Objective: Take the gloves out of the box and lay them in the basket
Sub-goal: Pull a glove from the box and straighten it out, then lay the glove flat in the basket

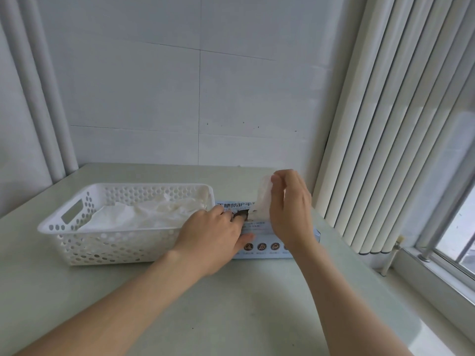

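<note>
Right hand (290,209) pinches glove (263,199) partly out of box (262,249). Left hand (210,235) presses flat on box, fingers straight. Basket (108,242) alongside holds white gloves (144,214)

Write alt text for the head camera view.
The right hand pinches a white glove, partly out of the light blue box, which the left hand presses down. Left of the box, a white perforated basket holds more white gloves, on a pale table.
</note>
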A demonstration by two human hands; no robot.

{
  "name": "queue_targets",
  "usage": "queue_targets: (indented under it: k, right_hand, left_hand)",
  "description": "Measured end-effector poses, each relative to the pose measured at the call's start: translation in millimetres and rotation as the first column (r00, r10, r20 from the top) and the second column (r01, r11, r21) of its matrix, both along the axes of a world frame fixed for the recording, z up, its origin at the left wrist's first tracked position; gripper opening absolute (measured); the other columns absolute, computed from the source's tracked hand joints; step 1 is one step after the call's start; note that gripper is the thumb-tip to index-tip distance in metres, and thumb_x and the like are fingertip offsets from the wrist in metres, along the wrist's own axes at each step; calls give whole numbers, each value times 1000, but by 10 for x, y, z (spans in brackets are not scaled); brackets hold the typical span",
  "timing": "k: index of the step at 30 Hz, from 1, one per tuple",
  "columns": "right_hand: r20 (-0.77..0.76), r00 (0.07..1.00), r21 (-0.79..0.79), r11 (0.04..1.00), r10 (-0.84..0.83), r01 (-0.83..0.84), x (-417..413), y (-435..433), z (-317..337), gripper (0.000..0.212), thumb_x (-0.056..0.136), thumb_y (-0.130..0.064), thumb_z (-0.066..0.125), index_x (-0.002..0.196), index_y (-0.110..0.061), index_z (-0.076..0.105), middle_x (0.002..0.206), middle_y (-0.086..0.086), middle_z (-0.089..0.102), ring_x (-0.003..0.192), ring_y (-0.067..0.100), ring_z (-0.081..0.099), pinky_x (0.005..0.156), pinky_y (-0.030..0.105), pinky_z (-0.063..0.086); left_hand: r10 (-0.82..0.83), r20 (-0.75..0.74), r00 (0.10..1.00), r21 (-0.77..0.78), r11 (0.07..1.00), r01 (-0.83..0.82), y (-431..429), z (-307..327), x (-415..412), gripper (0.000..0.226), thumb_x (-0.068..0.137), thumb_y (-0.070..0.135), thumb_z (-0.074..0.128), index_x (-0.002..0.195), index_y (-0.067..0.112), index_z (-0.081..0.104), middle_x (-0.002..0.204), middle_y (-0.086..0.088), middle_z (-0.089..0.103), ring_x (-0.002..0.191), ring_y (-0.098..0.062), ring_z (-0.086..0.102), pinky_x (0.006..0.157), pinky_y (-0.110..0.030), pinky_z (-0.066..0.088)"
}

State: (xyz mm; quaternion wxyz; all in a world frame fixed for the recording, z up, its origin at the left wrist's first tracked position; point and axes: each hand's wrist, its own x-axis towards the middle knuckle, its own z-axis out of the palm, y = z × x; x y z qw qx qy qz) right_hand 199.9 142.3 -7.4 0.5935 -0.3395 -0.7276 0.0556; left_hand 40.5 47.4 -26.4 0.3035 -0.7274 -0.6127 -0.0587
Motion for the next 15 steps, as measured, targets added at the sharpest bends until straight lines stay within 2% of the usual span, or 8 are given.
queue_targets:
  k: [3, 8, 11, 13, 15]
  right_hand:
    - [-120, 993, 12, 1000, 21, -19, -1, -45, 67, 15, 109, -12, 49, 99, -12, 60, 91, -1, 62, 86, 23, 56, 74, 33, 42]
    - [-164, 983, 84, 994, 80, -67, -89, -243, 216, 15, 108, -12, 47, 101, -12, 60, 87, -7, 60, 74, 15, 51, 67, 21, 35]
    - [-224, 970, 97, 993, 92, -72, -132, -357, 277, 17, 109, -13, 45, 102, -10, 60, 75, -4, 56, 61, 16, 43, 55, 24, 32]
    - [-255, 964, 72, 996, 73, -57, -121, -380, 287, 17, 111, -13, 45, 103, -10, 60, 63, -3, 50, 54, 20, 40, 50, 31, 32]
    - [-298, 953, 14, 998, 56, -54, -108, -377, 304, 19, 113, -17, 45, 102, -13, 59, 54, -10, 37, 49, 15, 35, 49, 28, 29]
  left_hand:
    - [13, -14, 1000, -16, 1000, -13, -26, 39, 22, 68, 103, 61, 13, 117, 23, 68, 106, 1, 73, 101, -24, 65, 61, -34, 34]
    - [60, -1, 998, -98, 993, -60, -50, 93, 53, 63, 108, 62, 17, 146, 24, 50, 127, 2, 66, 120, -24, 57, 69, -37, 35]
    - [56, 108, 993, -128, 991, -42, -85, 159, 47, 55, 108, 62, 23, 133, 26, 55, 114, 4, 67, 115, -22, 56, 74, -38, 39]
    - [46, 225, 973, -126, 992, -18, -113, 224, 57, 46, 105, 60, 28, 113, 30, 62, 97, 6, 65, 111, -21, 55, 90, -39, 42]
    - [35, 364, 931, -84, 996, -4, -129, 304, 81, 46, 97, 59, 29, 96, 29, 65, 88, 8, 63, 110, -17, 50, 100, -38, 36]
